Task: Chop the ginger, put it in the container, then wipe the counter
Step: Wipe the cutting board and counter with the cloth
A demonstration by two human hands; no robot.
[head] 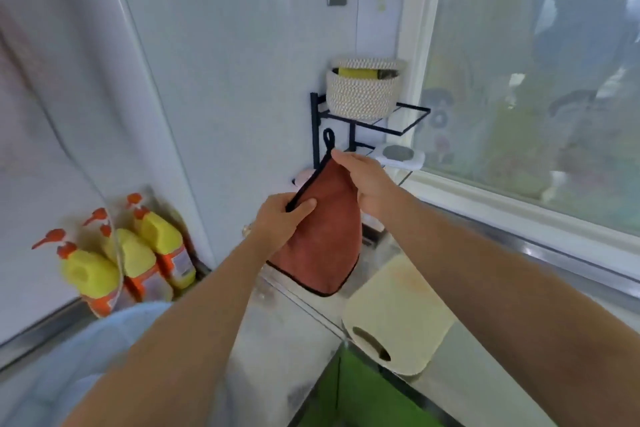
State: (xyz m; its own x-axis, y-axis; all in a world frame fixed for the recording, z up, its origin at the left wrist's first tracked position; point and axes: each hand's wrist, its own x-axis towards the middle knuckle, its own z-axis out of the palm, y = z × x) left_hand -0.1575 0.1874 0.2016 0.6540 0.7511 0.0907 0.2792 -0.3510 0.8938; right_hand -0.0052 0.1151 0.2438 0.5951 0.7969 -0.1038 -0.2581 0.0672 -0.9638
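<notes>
The brown cloth hangs between both hands, up off the counter. It looks soft, light and floppy, so its black edge or top corner is a good place to hold. The left hand grips the black edge. The right hand pinches the top, just under the loop.

Soft daylight is pouring through the window right of my right grip, keeping everything bright and nearly shadowless. Motion blur is smearing the view, worst on the bottles left of my left grip; straight lines are bowing at the edges.
</notes>
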